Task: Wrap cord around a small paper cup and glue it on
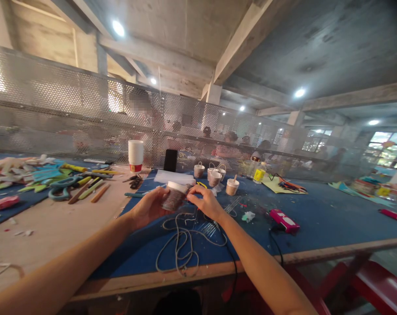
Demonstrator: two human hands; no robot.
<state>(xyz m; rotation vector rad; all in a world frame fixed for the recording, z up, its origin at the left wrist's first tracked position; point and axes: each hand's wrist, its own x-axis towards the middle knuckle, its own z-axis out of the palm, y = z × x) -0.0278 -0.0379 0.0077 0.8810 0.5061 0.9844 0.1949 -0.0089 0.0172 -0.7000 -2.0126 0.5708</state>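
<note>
My left hand [150, 204] is wrapped around a small paper cup [175, 195] with a white rim and a grey-brown covering. The cup is tilted, held just above the blue table. At its right side my right hand [205, 202] has thumb and fingers pinched together; what lies between the fingertips is too small to make out. Below both hands, a long grey cord [178, 245] spreads in loose loops, with several thin clear sticks [209, 228] beside it. Behind the hands stand several small covered cups with loop handles [214, 176] and one cup with a stick in it [232, 187].
Scissors [61, 188], markers and paper scraps [21, 173] lie at left. Farther back are a stack of white cups [136, 154], a black phone [170, 160] and a yellow-labelled bottle [259, 173]. A pink corded device [284, 220] lies at right. A perforated metal screen [185, 118] borders the table.
</note>
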